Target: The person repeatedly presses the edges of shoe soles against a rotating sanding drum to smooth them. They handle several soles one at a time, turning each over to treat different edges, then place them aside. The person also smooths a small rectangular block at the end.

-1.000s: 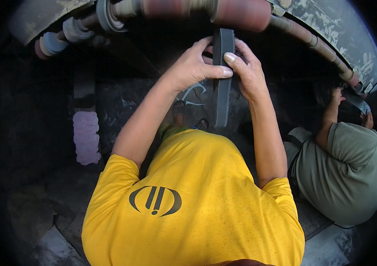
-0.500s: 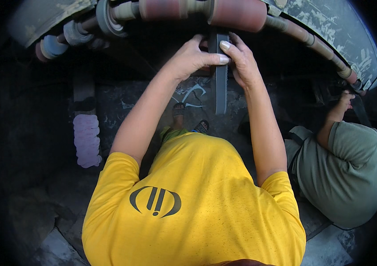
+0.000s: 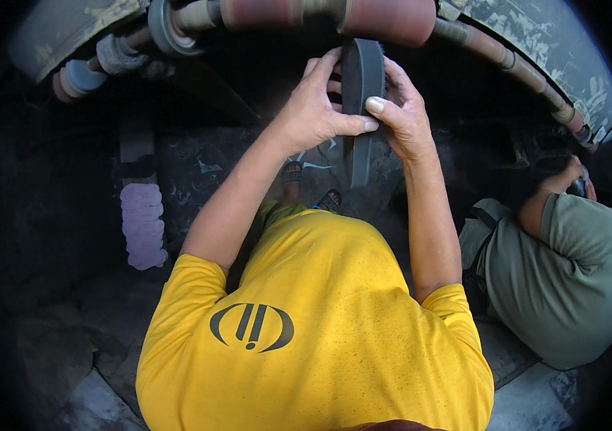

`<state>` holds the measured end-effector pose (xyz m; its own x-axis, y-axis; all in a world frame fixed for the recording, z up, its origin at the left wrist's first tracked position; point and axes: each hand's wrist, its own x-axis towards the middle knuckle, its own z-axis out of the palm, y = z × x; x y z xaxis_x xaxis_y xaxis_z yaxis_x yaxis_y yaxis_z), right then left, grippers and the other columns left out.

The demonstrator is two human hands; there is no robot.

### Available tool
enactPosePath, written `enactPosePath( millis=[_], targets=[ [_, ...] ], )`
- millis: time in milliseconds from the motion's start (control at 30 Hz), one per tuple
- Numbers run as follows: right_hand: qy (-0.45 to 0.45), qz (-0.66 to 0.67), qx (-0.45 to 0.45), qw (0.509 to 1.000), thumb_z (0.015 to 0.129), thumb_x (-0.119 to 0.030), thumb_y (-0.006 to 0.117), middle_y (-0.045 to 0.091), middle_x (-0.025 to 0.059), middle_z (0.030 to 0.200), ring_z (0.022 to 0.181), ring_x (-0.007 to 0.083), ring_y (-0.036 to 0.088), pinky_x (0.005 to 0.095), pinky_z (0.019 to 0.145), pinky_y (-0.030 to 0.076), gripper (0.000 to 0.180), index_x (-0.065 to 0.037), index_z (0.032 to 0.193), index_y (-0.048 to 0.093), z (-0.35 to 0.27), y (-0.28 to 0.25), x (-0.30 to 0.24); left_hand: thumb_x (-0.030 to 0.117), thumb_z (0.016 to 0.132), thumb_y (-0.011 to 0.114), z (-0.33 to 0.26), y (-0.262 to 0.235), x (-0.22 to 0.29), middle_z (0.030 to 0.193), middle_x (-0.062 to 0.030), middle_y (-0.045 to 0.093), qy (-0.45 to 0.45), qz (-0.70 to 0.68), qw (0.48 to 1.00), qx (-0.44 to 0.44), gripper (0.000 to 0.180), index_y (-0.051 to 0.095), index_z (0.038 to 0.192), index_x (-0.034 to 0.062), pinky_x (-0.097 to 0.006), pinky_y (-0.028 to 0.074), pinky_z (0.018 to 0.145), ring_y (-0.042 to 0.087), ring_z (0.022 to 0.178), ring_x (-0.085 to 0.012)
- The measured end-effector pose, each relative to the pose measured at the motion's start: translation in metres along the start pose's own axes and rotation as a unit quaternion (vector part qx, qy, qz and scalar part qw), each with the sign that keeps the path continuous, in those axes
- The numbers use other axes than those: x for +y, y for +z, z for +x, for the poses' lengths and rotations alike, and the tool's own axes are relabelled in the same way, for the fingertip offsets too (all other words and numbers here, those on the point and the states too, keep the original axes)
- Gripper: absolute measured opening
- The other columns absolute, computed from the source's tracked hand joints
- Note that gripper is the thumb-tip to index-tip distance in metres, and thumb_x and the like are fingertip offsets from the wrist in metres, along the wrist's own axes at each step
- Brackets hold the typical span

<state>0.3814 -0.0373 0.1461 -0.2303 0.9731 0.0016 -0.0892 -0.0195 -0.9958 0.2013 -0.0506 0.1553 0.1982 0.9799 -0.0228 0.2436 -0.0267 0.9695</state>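
Note:
My left hand (image 3: 316, 108) and my right hand (image 3: 405, 115) hold a dark grey shoe sole (image 3: 365, 79) between them, on edge and lengthwise. Both thumbs press on its near side, while the other fingers curl behind it, partly hidden. Ridges show along its right edge. The upper end of the sole comes up to the underside of a reddish sanding drum (image 3: 388, 20), which looks blurred as if turning. Whether the two touch, I cannot tell.
A second reddish drum (image 3: 261, 11), pale wheels (image 3: 81, 76) and a long shaft (image 3: 482, 49) curve along the machine's dark housing (image 3: 550, 50). At the right, a person in a grey-green shirt (image 3: 557, 280) works close by. A lumpy pinkish pad (image 3: 142, 226) is at the left.
The sole has turned, so more of its broad left face shows and its upper end is in view. Both hands have come slightly lower, and the right thumb has shifted down along it.

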Motion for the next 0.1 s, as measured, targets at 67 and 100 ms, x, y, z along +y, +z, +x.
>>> enactPosePath(
  millis=[67,100],
  targets=[
    [-0.006,0.004,-0.006,1.000,0.062,-0.047,0.087,0.055,0.0235,0.138,0.129,0.0355,0.055,0.0466,0.114,0.040,0.104,-0.006,0.149,0.047,0.0007,-0.0051,0.0030,0.029,0.063,0.093,-0.0007,0.0024,0.0016,0.144,-0.0201,0.041,0.027,0.042,0.999,0.010,0.113,0.030,0.154,0.0060,-0.046,0.051,0.105,0.053,0.130,-0.0370],
    [-0.014,-0.010,-0.022,1.000,0.062,-0.047,0.087,0.055,0.0233,0.139,0.130,0.0358,0.054,0.0468,0.114,0.040,0.104,-0.007,0.149,0.046,0.0006,-0.0098,0.0037,0.028,0.064,0.094,-0.0011,0.0041,0.0022,0.147,-0.0192,0.038,0.043,0.070,0.997,0.015,0.112,0.030,0.154,0.0066,-0.045,0.052,0.104,0.051,0.133,-0.0377]
  ],
)
